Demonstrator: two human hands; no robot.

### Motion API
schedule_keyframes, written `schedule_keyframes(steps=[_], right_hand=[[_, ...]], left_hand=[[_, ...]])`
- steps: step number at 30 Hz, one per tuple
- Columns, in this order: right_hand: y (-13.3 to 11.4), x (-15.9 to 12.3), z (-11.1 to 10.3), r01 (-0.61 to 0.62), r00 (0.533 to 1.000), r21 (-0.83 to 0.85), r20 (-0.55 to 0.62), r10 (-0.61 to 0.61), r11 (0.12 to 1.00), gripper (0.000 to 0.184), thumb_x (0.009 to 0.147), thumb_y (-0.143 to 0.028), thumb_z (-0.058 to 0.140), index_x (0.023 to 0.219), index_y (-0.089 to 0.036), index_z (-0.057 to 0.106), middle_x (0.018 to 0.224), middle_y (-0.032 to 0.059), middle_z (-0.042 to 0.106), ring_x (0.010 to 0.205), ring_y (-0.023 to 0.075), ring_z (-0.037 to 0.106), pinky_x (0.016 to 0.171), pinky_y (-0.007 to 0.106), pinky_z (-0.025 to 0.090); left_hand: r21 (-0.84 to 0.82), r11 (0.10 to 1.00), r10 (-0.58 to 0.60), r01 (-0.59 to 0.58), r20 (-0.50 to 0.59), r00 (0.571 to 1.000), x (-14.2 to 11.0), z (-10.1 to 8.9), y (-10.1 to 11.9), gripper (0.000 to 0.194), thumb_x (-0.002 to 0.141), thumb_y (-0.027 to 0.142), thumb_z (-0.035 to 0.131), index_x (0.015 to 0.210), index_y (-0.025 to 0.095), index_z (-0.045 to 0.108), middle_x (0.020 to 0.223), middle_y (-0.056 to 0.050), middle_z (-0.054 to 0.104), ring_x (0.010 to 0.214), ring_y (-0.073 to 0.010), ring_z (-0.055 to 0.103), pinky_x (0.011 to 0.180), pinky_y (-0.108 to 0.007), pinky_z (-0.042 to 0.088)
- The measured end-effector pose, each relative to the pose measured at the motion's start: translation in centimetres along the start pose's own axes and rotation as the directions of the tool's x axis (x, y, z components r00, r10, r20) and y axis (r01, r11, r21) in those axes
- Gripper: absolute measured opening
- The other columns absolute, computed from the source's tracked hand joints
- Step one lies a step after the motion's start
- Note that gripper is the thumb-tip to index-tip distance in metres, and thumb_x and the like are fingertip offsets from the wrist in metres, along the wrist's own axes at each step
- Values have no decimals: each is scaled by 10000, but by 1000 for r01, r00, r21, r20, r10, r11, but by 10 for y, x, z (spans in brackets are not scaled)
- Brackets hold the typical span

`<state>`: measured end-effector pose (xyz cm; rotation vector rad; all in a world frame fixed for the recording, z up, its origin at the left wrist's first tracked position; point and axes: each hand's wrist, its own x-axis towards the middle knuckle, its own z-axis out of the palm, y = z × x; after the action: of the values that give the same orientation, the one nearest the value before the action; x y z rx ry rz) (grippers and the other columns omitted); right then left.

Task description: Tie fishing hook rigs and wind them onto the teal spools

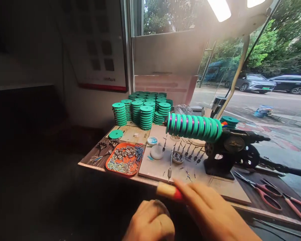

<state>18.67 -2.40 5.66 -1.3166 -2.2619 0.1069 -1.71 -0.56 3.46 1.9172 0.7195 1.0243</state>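
In the head view my left hand (150,221) is curled closed below the table's front edge; whatever its fingers hold is hidden. Beside it, to the right, my right hand (208,207) has its fingers against a short pale cylinder with a red end (167,190), apparently gripping it. Motion blurs this hand slightly. Just beyond my hands hangs a grey fishing sinker (169,172) on a thin line rig (171,157). Above the board, green foam spools (194,125) sit in a row on a black hand-cranked winder (230,147). Several small dark rigs hang below them.
An orange tray (107,164) holds sinkers and small parts at left. Stacks of green spools (146,117) stand behind. Small bowls (152,140) and a white round lump (157,152) lie on the board. Pink-handled scissors (268,197) and pliers (291,201) lie at right.
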Motion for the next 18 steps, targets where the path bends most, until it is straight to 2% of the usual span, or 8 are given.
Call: schedule_keyframes(steps=[2, 4, 7, 8, 10, 12, 15, 18], right_hand=[[-13, 33, -8, 129, 989, -196, 92, -112, 972, 289, 802, -214, 455, 1084, -235, 512, 785, 56, 591, 664, 209, 518, 589, 316, 391], [-11, 56, -23, 221, 959, -171, 218, -182, 960, 142, 807, -194, 478, 910, -235, 567, 718, 20, 567, 627, 179, 485, 604, 307, 366], [2, 73, -44, 116, 912, 210, 366, -188, 971, 119, 852, -224, 449, 859, -237, 567, 791, -6, 569, 717, 146, 501, 685, 265, 366], [7, 75, -48, 9, 914, 335, 379, -144, 942, 112, 854, -244, 447, 876, -235, 556, 813, -11, 560, 738, 139, 500, 687, 246, 372], [13, 77, -51, -196, 920, 512, 391, -23, 836, 100, 835, -278, 458, 889, -219, 519, 824, -16, 526, 760, 138, 486, 672, 225, 386], [15, 78, -48, -295, 916, 594, 398, 45, 749, 83, 819, -276, 450, 844, -203, 482, 796, -23, 489, 751, 137, 468, 648, 218, 392], [9, 84, -41, -253, 913, 496, 406, 36, 831, 66, 798, -259, 462, 778, -197, 469, 724, -34, 479, 668, 124, 449, 568, 203, 359], [0, 94, -32, -106, 925, 270, 381, -5, 957, 215, 802, -364, 482, 686, -183, 485, 583, -46, 450, 515, 99, 390, 472, 209, 274]], left_hand=[[210, 977, 6, -19, 63, 998, 18, -19, 19, 134, 648, 100, 579, 638, 222, 632, 602, -19, 531, 590, -149, 404, 621, -268, 270], [265, 964, -57, -8, 236, 970, 47, -40, 37, 172, 567, 73, 577, 642, 220, 626, 619, -6, 527, 598, -150, 400, 660, -281, 284], [-20, 985, -135, 169, 507, 851, 91, -59, 46, 96, 597, 130, 511, 559, 199, 565, 569, 14, 462, 587, -144, 410, 615, -268, 329], [-162, 959, -120, 233, 514, 849, 100, -60, 43, 68, 590, 164, 535, 526, 187, 538, 562, 17, 442, 575, -134, 399, 595, -261, 334], [-459, 840, -108, 288, 380, 919, 105, -50, 27, 92, 566, 219, 591, 539, 173, 516, 584, 9, 457, 596, -134, 420, 588, -256, 346], [-655, 721, -108, 229, 220, 970, 93, -32, 7, 128, 587, 263, 605, 585, 172, 514, 600, 4, 464, 591, -134, 437, 579, -260, 362], [-523, 852, -97, 40, -83, 992, 64, -4, -15, 83, 630, 226, 596, 683, 172, 562, 691, -34, 503, 675, -160, 467, 663, -283, 379], [-426, 904, -69, -41, -240, 968, 46, 14, -16, 183, 659, 204, 558, 837, 180, 592, 807, -68, 557, 783, -212, 515, 756, -324, 381]])
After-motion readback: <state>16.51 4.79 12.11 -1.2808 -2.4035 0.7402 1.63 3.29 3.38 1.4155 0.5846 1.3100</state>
